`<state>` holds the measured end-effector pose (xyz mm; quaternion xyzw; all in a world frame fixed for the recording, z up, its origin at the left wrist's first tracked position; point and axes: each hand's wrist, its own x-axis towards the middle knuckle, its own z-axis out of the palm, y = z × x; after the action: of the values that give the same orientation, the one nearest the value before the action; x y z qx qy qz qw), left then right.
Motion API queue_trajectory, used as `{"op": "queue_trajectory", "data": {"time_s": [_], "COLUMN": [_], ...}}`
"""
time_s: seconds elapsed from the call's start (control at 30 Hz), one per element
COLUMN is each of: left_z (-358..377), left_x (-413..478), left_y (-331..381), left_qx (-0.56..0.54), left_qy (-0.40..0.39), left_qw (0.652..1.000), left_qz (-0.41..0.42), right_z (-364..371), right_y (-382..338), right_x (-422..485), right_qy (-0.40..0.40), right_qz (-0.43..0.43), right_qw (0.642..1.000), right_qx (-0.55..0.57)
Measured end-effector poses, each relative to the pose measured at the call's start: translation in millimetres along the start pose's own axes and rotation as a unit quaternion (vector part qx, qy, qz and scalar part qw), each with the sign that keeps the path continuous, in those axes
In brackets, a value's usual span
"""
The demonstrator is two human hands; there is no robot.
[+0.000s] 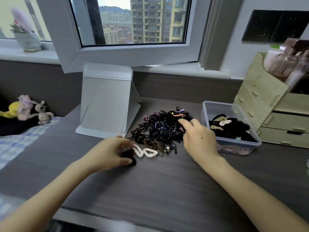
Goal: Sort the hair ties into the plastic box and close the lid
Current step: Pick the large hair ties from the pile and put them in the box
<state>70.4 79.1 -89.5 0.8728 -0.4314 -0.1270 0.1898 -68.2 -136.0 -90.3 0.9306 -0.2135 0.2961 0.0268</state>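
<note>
A tangled pile of mostly black hair ties (160, 129) lies on the dark desk (158, 186). At its near edge lie two white braided ties (147, 152). My left hand (108, 154) pinches one white tie with its fingertips and covers a dark fluffy scrunchie (132, 160). My right hand (199, 138) rests on the right side of the pile, fingers spread and curled into the ties; what it grips is hidden. To the right stands a clear plastic box (240, 144), lid off, holding black, beige and white scrunchies. No lid is visible.
A grey folding mirror stand (107, 101) stands behind the pile. A wooden drawer organiser (275, 111) sits right of the box. An inward-opened window sash (127, 52) hangs above the desk. Plush toys (28, 109) lie on the bed at left.
</note>
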Motion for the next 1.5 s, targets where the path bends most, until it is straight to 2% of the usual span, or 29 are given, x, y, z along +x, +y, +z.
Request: {"op": "queue_trajectory", "data": {"time_s": [0.07,0.13,0.23,0.33,0.47,0.63,0.7,0.83,1.0,1.13,1.23,1.33,1.4,1.5], "left_z": [5.8,9.4,10.9,9.6,7.9,11.8,14.7,16.2,16.0,4.9,-2.9,-4.7,-2.6,8.0], "left_x": [-2.1,-3.4,-0.9,2.9,3.7,5.9,7.3,11.2,19.1,24.1,35.5,55.7,75.3,112.1], "left_y": [-1.5,0.7,4.1,5.5,3.1,4.6,6.0,6.3,11.7,31.6,67.6,115.8,148.1,187.8], "left_qx": [-0.011,-0.025,-0.01,0.014,-0.004,0.048,0.068,0.094,0.131,0.072,0.04,-0.003,-0.024,-0.036], "left_qy": [0.004,0.016,0.024,-0.007,-0.021,0.01,0.02,0.022,0.004,0.042,0.07,0.099,0.115,0.096], "left_qw": [1.0,0.999,0.999,0.999,0.998,0.995,0.993,0.991,0.987,0.989,0.985,0.976,0.971,0.973], "left_qz": [0.011,0.023,0.034,0.043,0.051,0.084,0.091,0.088,0.091,0.122,0.154,0.193,0.208,0.209], "right_z": [-2.1,-3.6,5.6,19.0,21.0,10.1,-1.2,-35.5,-62.4,-70.7,-71.3,-74.0,-79.9,-84.8], "right_y": [-10.1,-29.0,-52.2,-62.1,-64.8,-54.0,-41.6,-1.5,60.4,100.3,123.3,130.6,130.3,137.7], "right_x": [-7.1,-18.0,-30.9,-34.6,-36.3,-39.7,-43.0,-42.9,-33.3,-22.8,-8.1,1.2,2.3,1.8], "right_qy": [0.037,0.003,-0.065,-0.118,-0.111,-0.049,-0.018,-0.011,0.001,-0.002,-0.033,-0.167,-0.218,-0.15], "right_qz": [-0.046,-0.111,-0.19,-0.215,-0.217,-0.165,-0.126,-0.032,0.059,0.087,0.104,0.076,0.069,0.083], "right_qw": [0.997,0.992,0.979,0.966,0.966,0.985,0.991,0.993,0.996,0.996,0.994,0.982,0.972,0.985], "right_qx": [0.056,0.06,-0.021,-0.087,-0.092,-0.028,0.032,0.111,0.064,0.007,-0.023,-0.046,-0.052,-0.023]}}
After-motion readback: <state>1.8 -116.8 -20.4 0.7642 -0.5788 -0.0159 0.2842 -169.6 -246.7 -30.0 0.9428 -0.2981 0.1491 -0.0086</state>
